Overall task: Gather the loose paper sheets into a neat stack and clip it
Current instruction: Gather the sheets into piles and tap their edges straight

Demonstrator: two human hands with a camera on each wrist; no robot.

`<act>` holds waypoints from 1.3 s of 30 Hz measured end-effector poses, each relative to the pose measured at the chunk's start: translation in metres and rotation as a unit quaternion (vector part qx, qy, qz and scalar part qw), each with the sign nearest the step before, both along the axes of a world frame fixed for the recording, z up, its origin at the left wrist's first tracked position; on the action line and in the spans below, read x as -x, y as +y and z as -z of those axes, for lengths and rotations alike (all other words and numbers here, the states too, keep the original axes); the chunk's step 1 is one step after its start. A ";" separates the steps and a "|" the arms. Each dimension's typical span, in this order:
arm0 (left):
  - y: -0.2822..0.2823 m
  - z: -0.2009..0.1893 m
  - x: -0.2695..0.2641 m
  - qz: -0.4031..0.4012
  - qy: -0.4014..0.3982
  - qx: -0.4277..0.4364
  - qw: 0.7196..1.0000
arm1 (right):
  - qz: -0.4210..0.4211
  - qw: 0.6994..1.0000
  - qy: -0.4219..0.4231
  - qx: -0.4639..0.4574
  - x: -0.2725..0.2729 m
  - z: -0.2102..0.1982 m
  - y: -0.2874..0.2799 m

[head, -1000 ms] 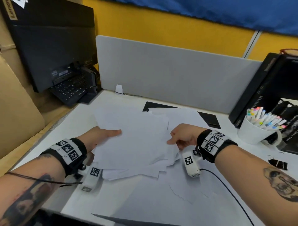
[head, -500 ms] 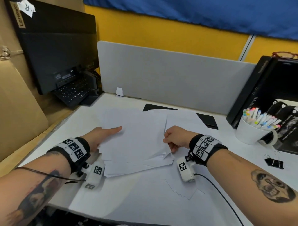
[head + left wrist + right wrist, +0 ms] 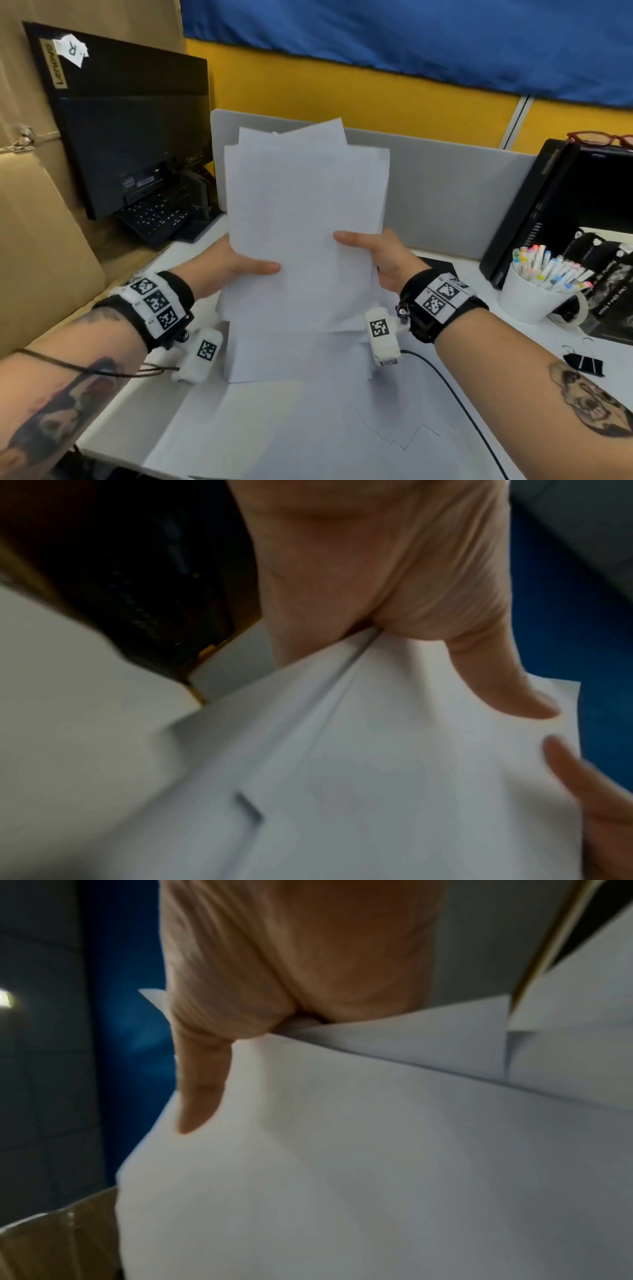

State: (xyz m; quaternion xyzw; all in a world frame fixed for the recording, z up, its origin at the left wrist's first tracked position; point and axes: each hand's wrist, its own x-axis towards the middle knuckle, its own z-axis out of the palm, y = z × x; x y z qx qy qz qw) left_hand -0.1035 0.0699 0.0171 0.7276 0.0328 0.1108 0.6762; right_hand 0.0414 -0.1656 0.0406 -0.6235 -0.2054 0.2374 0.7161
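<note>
A bundle of white paper sheets [image 3: 305, 219] stands upright above the desk, its top edges uneven. My left hand [image 3: 233, 267] grips its left edge, thumb across the front. My right hand [image 3: 373, 250] grips the right edge the same way. In the left wrist view my left hand [image 3: 428, 631] has its thumb pressed on the paper sheets [image 3: 377, 777]. In the right wrist view my right hand [image 3: 240, 1010] pinches the paper sheets [image 3: 377, 1150]. A black binder clip [image 3: 584, 364] lies on the desk at the right. More white sheets [image 3: 308, 411] lie flat under the bundle.
A white cup of coloured markers [image 3: 537, 284] stands at the right beside a black box [image 3: 565, 205]. A grey divider panel [image 3: 445, 192] runs behind the desk. A black monitor [image 3: 130, 137] and keyboard [image 3: 157, 216] sit at the back left. A black cable [image 3: 462, 404] trails from my right wrist.
Both hands have lifted the gathered sheets off the desk and stood them upright; earlier the sheets lay flat and fanned under my hands.
</note>
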 end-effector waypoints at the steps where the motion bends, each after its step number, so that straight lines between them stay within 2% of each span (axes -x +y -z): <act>1: -0.002 -0.013 -0.003 -0.001 -0.016 0.004 1.000 | 0.015 0.999 -0.027 -0.010 0.002 -0.012 0.000; 5: -0.004 -0.049 -0.008 -0.010 -0.055 0.062 0.997 | 0.042 0.996 -0.076 -0.038 0.005 -0.038 -0.004; 10: -0.021 -0.057 -0.010 -0.123 -0.106 -0.013 0.987 | 0.119 0.983 -0.135 -0.039 0.017 -0.043 -0.005; 15: -0.038 -0.082 -0.007 -0.162 -0.195 -0.045 0.966 | 0.161 0.964 -0.188 -0.098 0.034 -0.070 -0.008; 19: -0.049 -0.084 -0.005 -0.117 -0.195 -0.047 0.973 | 0.146 0.962 -0.207 -0.107 0.041 -0.068 -0.008; 22: -0.046 -0.076 0.000 -0.021 -0.161 -0.056 0.985 | 0.072 0.970 -0.211 -0.100 0.038 -0.057 -0.010; 26: -0.039 -0.099 0.004 0.043 -0.176 -0.048 0.982 | -0.002 0.969 -0.227 -0.096 0.029 -0.069 -0.014; 31: -0.038 -0.136 -0.003 0.074 -0.167 -0.102 0.978 | -0.054 0.973 -0.213 -0.071 0.025 -0.090 -0.012; 34: -0.037 -0.139 -0.007 0.094 -0.161 -0.091 0.978 | -0.066 0.974 -0.208 -0.064 0.025 -0.095 -0.011; 39: -0.035 -0.137 -0.011 0.135 -0.205 -0.076 0.967 | -0.103 0.966 -0.212 -0.102 0.026 -0.093 -0.014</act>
